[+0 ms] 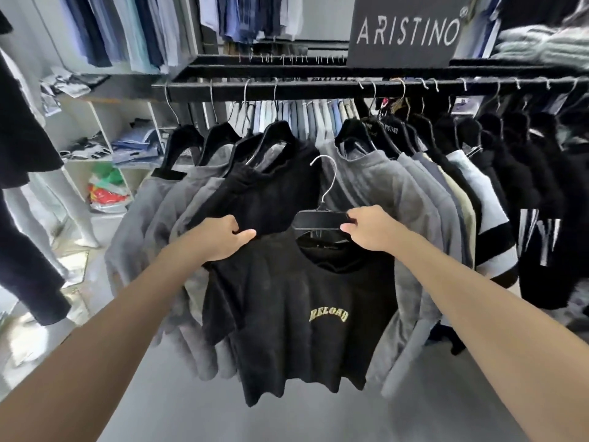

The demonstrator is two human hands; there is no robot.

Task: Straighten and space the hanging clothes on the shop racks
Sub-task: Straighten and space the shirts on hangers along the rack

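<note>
A black T-shirt [296,314] with yellow "RELOAD" lettering is off the rail, held up in front of the rack. My left hand [223,239] grips its left shoulder. My right hand [366,229] holds the right end of its black hanger [318,220], whose metal hook [325,177] points up, free of the rail. Behind it, the black rail [318,87] carries grey T-shirts [398,199] and another black T-shirt [271,189] on black hangers, with a gap in the middle.
Dark and pale garments [497,193] crowd the rail's right side. A black "ARISTINO" sign [404,30] stands on top of the rack. White shelves [105,135] with folded clothes and a mannequin [79,218] are at the left. Shirts [134,30] hang on the back wall.
</note>
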